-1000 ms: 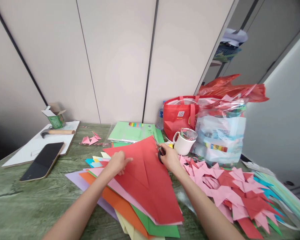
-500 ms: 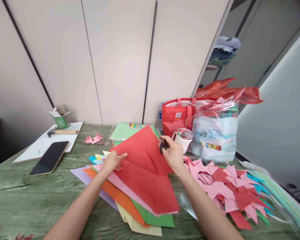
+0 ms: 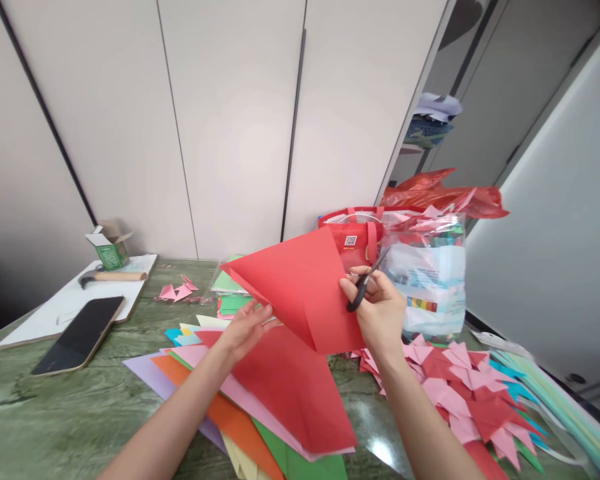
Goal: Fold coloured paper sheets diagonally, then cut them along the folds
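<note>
A red paper sheet, folded over on itself, is raised above the pile. My right hand pinches its right edge and also keeps a pair of scissors with black handles, the blades pointing up and right, away from the paper. At the sheet's lower left edge, my left hand has its thumb against the paper and its other fingers partly hidden below. Under both lies a fanned stack of coloured paper: a red sheet on top, then pink, green, orange, cream and purple.
Folded pink and red paper pieces heap at the right, near a clear plastic bag and a red tote bag. On the left are a phone, a hammer and a small green box. Cabinet doors rise behind.
The red sheet has been lifted off the stack and folded over, exposing another red sheet beneath. My right hand has moved right with the scissors; the view has shifted slightly.
</note>
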A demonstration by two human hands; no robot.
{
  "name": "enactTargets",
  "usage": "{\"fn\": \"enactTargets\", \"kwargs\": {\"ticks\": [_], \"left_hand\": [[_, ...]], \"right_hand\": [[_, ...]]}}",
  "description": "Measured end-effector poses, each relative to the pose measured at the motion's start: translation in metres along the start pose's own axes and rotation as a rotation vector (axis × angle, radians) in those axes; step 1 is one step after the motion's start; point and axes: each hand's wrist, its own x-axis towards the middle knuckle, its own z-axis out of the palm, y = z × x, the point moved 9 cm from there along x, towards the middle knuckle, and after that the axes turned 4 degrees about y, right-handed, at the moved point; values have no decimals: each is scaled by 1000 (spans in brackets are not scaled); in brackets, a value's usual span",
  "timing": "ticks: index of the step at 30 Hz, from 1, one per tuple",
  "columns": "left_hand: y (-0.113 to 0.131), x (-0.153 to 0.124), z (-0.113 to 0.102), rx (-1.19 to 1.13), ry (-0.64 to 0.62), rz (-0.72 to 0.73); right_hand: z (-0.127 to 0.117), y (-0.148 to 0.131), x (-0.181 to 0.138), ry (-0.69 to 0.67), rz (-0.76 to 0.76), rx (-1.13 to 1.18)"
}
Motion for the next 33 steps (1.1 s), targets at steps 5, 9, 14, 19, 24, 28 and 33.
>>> {"fn": "enactTargets", "kwargs": {"ticks": [5,9,14,19,24,28,33], "left_hand": [[22,12,6,-145,-44,24],[45,13,6,-104,-61,14],[65,11,1,-3,-25,25],[83,10,-11,33,52,125],[94,10,-27,44,120,173],[100,8,-35,31,190,221],[102,-2,-36,-95,368,249]], "right_hand": [[-3,13,7,10,61,70],[-1,26,10,3,106,106],[3,29,12,-34,28,-22],[20,24,2,-167,48,-181],[79,27,-56,-813,494,222],[92,34,-88,-1020,663,268],[108,32,-108,-1092,789,587]]}}
